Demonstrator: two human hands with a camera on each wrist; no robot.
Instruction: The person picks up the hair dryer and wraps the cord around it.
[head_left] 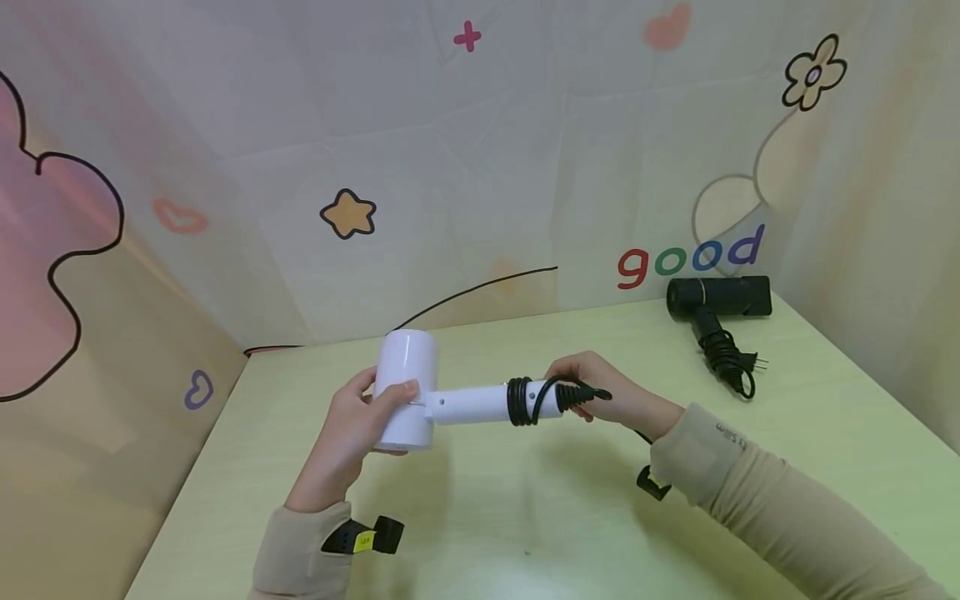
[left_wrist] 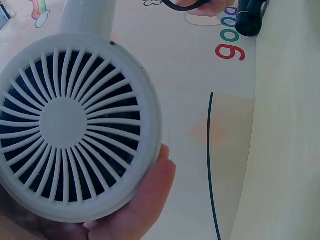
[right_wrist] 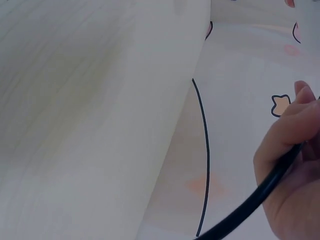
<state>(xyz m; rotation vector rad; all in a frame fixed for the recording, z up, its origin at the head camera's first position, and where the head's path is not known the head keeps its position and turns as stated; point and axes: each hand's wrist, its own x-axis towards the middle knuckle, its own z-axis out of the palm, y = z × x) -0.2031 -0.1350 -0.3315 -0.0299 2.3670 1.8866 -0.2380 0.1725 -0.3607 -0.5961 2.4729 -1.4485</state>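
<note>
A white hair dryer (head_left: 406,367) is held up over the table with its handle (head_left: 472,406) pointing right. My left hand (head_left: 347,433) grips the barrel, thumb across its front. The left wrist view shows the round slatted grille (left_wrist: 64,122) at the barrel's end, with fingers (left_wrist: 150,200) curled round the rim. Black cord (head_left: 518,402) is wound round the handle's far end. There my right hand (head_left: 611,387) pinches the cord, partly hidden behind the black cord sleeve (head_left: 579,395). In the right wrist view the cord (right_wrist: 255,197) runs out between the bent fingers.
A black hair dryer (head_left: 720,297) lies at the table's back right corner, its bundled cord (head_left: 723,358) and plug (head_left: 752,362) toward me. The pale table (head_left: 480,517) meets a printed curtain (head_left: 465,167) behind and at both sides.
</note>
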